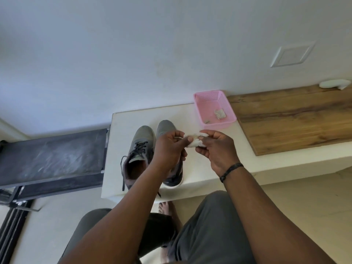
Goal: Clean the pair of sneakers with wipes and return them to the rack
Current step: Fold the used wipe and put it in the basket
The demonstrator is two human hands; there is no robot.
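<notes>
Two grey sneakers stand side by side on a white ledge point(194, 180), toes toward the wall. The left sneaker point(139, 149) shows dark laces and an open mouth. The right sneaker point(166, 128) is mostly hidden behind my left hand point(168, 149). A crumpled white wipe point(194, 141) is held above the right sneaker. My left hand pinches its left end and my right hand point(217, 149) pinches its right end.
A pink plastic basket point(228, 106) with a used wipe point(220, 114) inside stands on the ledge against the wall. A wooden top point(293, 119) lies to the right. A dark metal rack shelf point(51, 157) stands at the left. My legs are below.
</notes>
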